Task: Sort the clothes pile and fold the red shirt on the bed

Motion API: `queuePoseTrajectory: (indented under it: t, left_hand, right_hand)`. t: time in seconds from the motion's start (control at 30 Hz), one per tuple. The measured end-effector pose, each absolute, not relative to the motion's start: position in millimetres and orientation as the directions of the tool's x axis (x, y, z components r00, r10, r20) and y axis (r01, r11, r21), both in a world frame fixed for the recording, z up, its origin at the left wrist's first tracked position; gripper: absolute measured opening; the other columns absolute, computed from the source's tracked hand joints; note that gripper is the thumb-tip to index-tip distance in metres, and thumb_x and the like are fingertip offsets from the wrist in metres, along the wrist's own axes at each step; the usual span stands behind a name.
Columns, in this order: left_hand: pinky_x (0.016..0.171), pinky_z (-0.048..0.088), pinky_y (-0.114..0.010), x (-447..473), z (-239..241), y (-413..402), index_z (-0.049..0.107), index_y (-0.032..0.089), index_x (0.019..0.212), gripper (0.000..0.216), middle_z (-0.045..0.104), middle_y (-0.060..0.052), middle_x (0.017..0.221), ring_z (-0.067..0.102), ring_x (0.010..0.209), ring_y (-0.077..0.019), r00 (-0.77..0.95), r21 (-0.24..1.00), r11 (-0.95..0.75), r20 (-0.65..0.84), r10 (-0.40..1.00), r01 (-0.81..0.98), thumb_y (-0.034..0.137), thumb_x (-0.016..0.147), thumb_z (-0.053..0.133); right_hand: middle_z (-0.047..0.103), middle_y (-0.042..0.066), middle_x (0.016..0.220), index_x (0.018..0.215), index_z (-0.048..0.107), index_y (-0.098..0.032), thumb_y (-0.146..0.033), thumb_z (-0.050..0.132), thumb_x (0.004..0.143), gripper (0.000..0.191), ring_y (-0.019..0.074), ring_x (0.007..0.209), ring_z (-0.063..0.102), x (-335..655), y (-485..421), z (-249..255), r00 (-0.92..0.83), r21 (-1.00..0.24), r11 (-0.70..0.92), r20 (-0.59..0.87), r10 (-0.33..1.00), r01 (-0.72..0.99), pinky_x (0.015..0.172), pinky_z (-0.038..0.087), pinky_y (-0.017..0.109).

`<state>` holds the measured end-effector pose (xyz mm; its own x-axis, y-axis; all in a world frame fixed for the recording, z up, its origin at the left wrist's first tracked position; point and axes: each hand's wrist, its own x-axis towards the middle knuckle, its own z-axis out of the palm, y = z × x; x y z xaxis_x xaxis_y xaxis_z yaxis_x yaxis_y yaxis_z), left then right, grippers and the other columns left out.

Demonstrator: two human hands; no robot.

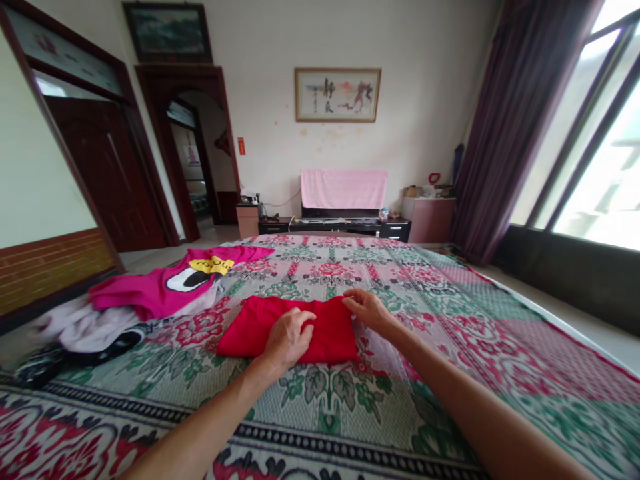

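A red piece of clothing (334,327), folded into a flat rectangle, lies on the patterned bedspread (325,427) right in front of me. What kind of garment it is cannot be made out. My left hand (291,337) rests on top of it near the middle, fingers bent and thumb a little apart, with no cloth visibly gripped. At the far right corner, my right hand (366,310) pinches the edge of the red cloth between thumb and fingers.
To the left lies a heap of clothes: a pink garment with a cartoon print (165,287), a pale garment (87,323) and black-and-white cloth (43,363). Beyond the bed, a pink towel (344,189) drapes over something above a low black cabinet (395,230). A window stands at right.
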<state>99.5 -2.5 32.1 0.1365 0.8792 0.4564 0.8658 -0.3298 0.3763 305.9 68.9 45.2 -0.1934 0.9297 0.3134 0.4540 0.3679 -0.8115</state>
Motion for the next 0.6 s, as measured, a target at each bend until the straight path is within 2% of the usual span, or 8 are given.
queuePoseTrajectory:
  t: [0.17, 0.27, 0.37, 0.5, 0.6]
  left_hand:
    - [0.085, 0.047, -0.027, 100.6, 30.6, -5.5, 0.068, 0.019, 0.099, 0.024, 0.065, -0.005, 0.089, 0.062, 0.087, -0.0163, 0.153, 0.347, -0.369, 0.517, 0.842, 0.862, 0.019, 0.081, 0.052]
    - [0.088, 0.047, -0.028, 94.6, 38.3, -1.3, 0.067, 0.018, 0.099, 0.023, 0.066, -0.006, 0.094, 0.061, 0.091, -0.0169, 0.166, 0.326, -0.408, 0.571, 0.804, 0.853, 0.023, 0.083, 0.052]
    - [0.092, 0.045, -0.029, 79.4, 50.2, 13.1, 0.067, 0.017, 0.099, 0.025, 0.066, -0.007, 0.102, 0.06, 0.097, -0.0173, 0.151, 0.279, -0.375, 0.589, 0.794, 0.884, 0.018, 0.084, 0.047]
    - [0.096, 0.041, -0.03, 55.1, 53.1, 35.9, 0.065, 0.018, 0.105, 0.031, 0.066, -0.008, 0.105, 0.059, 0.101, -0.0182, 0.084, 0.221, -0.226, 0.511, 0.856, 0.949, 0.012, 0.08, 0.048]
    - [0.091, 0.042, -0.029, 44.2, 44.6, 43.1, 0.067, 0.02, 0.096, 0.022, 0.067, -0.006, 0.096, 0.059, 0.095, -0.0179, 0.052, 0.19, -0.146, 0.428, 0.902, 0.971, 0.017, 0.081, 0.052]
  right_hand:
    - [0.07, 0.002, 0.077, 0.087, 0.066, -0.018, -0.023, 0.057, 0.069, 0.021, 0.0134, 0.065, 0.061, 304.9, 72.8, 41.2, -0.19, -0.786, 0.377, 0.326, 0.926, 0.49, 0.062, 0.048, 0.024]
    - [0.071, 0.004, 0.084, 0.093, 0.067, -0.017, -0.029, 0.057, 0.072, 0.026, 0.016, 0.071, 0.063, 305.7, 72.2, 41.6, -0.154, -0.738, 0.368, 0.344, 0.926, 0.565, 0.066, 0.049, 0.027]
    - [0.072, 0.005, 0.086, 0.092, 0.069, -0.017, -0.034, 0.053, 0.076, 0.028, 0.018, 0.076, 0.064, 307.6, 69.5, 43.8, -0.184, -0.683, 0.391, 0.358, 0.916, 0.617, 0.07, 0.048, 0.028]
    - [0.071, 0.003, 0.08, 0.087, 0.071, -0.018, -0.031, 0.051, 0.076, 0.026, 0.017, 0.071, 0.062, 308.9, 68.4, 43.9, -0.279, -0.637, 0.441, 0.344, 0.897, 0.632, 0.066, 0.046, 0.027]
    - [0.07, 0.001, 0.073, 0.089, 0.071, -0.019, -0.029, 0.053, 0.073, 0.026, 0.0157, 0.066, 0.06, 308.1, 70.2, 39.5, -0.271, -0.625, 0.436, 0.345, 0.898, 0.648, 0.062, 0.045, 0.025]
